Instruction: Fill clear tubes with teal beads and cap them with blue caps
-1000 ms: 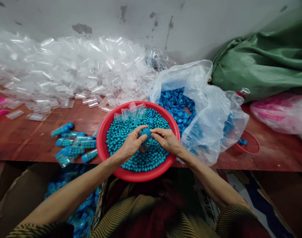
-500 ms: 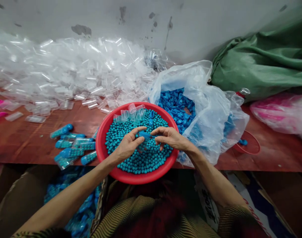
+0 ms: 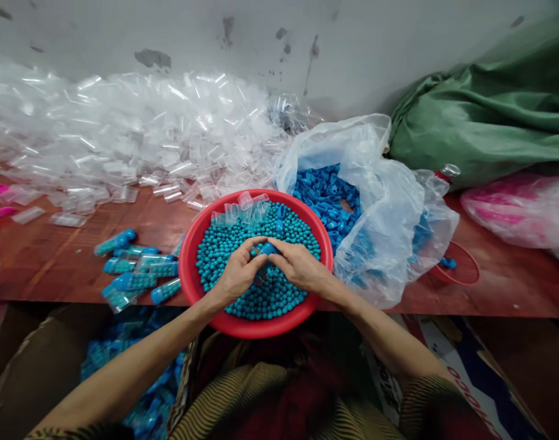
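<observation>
Red letters (image 3: 465,388) on the white and dark-blue cardboard box (image 3: 444,348) at lower right read partly "OCO", while bold black characters (image 3: 390,391) on the white printed panel (image 3: 380,373) beside it are too blurred to read.

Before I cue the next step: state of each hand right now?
Left hand: closed, fingers on a blue piece.
Right hand: closed, fingertips on the same piece.
</observation>
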Motion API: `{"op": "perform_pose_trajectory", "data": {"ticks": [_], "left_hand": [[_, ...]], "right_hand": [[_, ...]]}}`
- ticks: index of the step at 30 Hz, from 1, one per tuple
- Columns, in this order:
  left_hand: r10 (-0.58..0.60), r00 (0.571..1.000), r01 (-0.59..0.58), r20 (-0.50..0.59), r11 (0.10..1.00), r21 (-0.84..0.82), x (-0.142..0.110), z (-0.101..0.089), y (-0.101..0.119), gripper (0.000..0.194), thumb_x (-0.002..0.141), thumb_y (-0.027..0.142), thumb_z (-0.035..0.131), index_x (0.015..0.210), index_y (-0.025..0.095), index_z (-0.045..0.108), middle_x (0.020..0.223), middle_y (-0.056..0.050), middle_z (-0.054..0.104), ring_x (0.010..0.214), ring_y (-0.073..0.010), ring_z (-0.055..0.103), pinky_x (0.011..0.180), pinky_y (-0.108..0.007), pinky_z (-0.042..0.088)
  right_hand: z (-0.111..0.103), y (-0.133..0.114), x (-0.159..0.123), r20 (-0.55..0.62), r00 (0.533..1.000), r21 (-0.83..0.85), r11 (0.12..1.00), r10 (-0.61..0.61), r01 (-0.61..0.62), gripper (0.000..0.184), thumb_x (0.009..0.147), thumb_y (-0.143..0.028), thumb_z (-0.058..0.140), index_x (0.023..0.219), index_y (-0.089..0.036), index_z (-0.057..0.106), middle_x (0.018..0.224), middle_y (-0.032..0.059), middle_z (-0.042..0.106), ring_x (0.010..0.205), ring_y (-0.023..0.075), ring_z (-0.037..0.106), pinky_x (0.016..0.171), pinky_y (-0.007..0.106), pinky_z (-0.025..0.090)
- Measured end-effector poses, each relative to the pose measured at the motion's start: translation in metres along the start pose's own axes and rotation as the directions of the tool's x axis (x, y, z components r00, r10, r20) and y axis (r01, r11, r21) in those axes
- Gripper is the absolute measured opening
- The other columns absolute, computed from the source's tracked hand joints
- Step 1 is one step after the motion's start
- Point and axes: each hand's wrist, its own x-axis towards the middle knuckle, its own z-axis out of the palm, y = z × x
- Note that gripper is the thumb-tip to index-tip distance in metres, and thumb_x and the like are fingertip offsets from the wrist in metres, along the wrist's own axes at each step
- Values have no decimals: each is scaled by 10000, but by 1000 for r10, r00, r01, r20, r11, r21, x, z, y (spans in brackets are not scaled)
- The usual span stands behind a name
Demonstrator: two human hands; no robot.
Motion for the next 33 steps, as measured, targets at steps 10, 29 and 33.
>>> {"op": "perform_pose_trajectory", "data": {"ticks": [10, 29, 33], "left_hand": [[89, 995, -89, -37, 996, -2, -2, 5, -5, 344, 743, 325, 621, 1056, 186, 591, 821, 5, 609, 768, -124, 536, 708, -216, 419], [138, 983, -90, -121, 937, 336, 15, -10, 11, 527, 746, 401, 607, 1229, 205, 524, 740, 1, 590, 646, -154, 529, 616, -238, 406], [159, 987, -161, 28, 954, 254, 12, -4, 4, 333, 760, 368, 587, 1046, 200, 611, 838, -10, 616, 804, -169, 553, 747, -253, 429]], "right_hand": [[34, -12, -11, -100, 995, -442, 894, 32, -73, 782, 763, -472, 577, 1388, -122, 262, 1180, 200, 507, 912, 300, 611, 664, 400, 523], [15, 3, -1, -123, 990, -208, 974, 69, -94, 810, 713, -401, 637, 1369, -113, 259, 1251, 185, 478, 958, 275, 594, 778, 419, 502], [23, 9, -8, -42, 999, -221, 975, 25, -33, 871, 728, -402, 646, 1419, -140, 184, 1294, 196, 438, 1032, 299, 566, 804, 443, 490]]}}
